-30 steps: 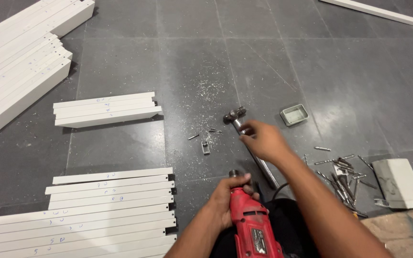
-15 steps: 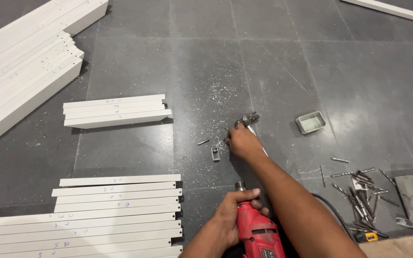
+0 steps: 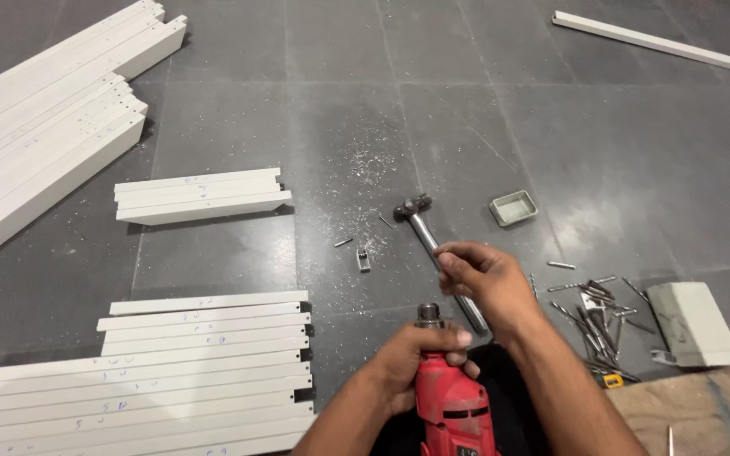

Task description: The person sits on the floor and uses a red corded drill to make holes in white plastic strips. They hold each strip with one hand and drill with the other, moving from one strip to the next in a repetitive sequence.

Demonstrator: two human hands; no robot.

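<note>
Left hand (image 3: pixel 420 359): fingers clamped on red drill (image 3: pixel 452 405), lower centre.
Right hand (image 3: pixel 485 283): fingers pinched together above hammer (image 3: pixel 437 249); contents not discernible.
Floor (image 3: pixel 365 110): metal shavings.

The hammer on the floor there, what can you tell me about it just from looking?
The hammer lies flat on the dark grey tiled floor, amid pale shavings. It looks all metal: a dark, stubby head at the far end and a shiny, round silver handle running diagonally toward the person. The right hand hovers over the handle's middle, fingers curled, hiding part of it; whether it touches cannot be told. The handle's near end shows beside the red drill, which the left hand holds.
</note>
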